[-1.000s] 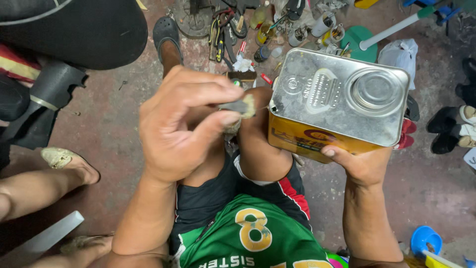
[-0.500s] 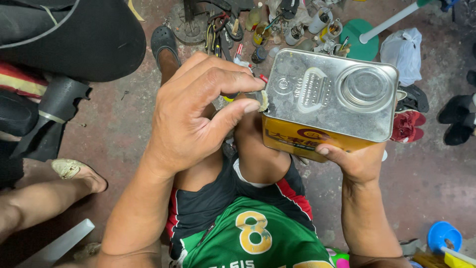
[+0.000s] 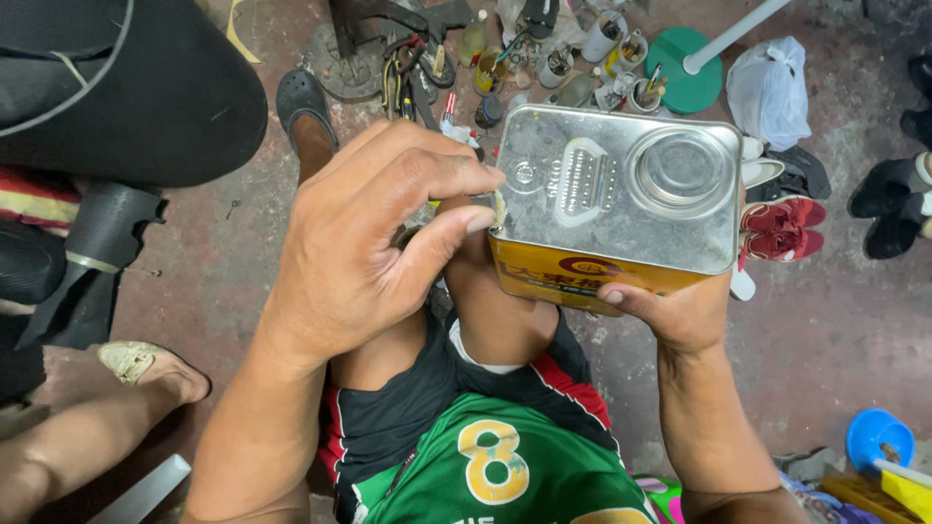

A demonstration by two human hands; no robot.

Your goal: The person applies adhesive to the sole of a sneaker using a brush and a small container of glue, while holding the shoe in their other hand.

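The floor (image 3: 835,340) is big and grey, and I sit on it with my knee up.

The next biggest thing is the metal can (image 3: 621,194). It is a flat silver box with a round lid on top and a yellow side. A moment ago it sat more to the right and farther from my other hand. Now it has come over, and its left corner touches my fingers. That tells me the work on that corner is on right now.

My right hand (image 3: 670,311) grips the can from below, with my thumb on the yellow side.

My left hand (image 3: 369,243) is curled up tight at the can's corner. My thumb and first finger pinch together there (I cannot tell what is between them, it is too small). Before, this hand hid a small dark thing above my knee; now I can't see that thing.

My knee (image 3: 495,311) is under the can, by my black and green shorts (image 3: 485,456).

Small tools and pots (image 3: 544,49) lie past the can. Red shoes (image 3: 782,228) are just beside it.
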